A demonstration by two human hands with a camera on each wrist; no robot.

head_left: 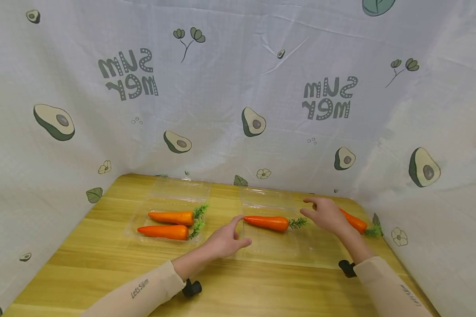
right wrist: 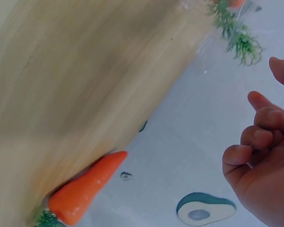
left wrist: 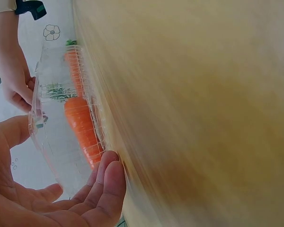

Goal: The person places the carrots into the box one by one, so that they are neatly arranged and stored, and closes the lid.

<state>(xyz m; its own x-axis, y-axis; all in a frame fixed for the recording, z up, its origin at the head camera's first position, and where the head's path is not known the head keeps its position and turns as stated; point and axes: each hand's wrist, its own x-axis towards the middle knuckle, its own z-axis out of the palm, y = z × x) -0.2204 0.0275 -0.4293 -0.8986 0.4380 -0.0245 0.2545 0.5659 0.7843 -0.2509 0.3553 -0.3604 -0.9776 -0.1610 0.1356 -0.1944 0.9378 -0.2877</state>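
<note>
An orange carrot with feathery green leaves lies in a clear plastic clamshell box, whose lid is folded back. At the box's left side, near the carrot's tip, is my left hand; thumb and fingers are apart. In the left wrist view its fingers lie close against the box; whether they press it I cannot tell. Over the box's right side hovers my right hand, loosely bent and holding nothing. Just beyond it, another carrot lies on the table, partly hidden by that hand.
To the left stands a second clear box with its lid back, holding two carrots side by side. All rest on a wooden table. A white cloth with avocado prints hangs around the table's back and sides.
</note>
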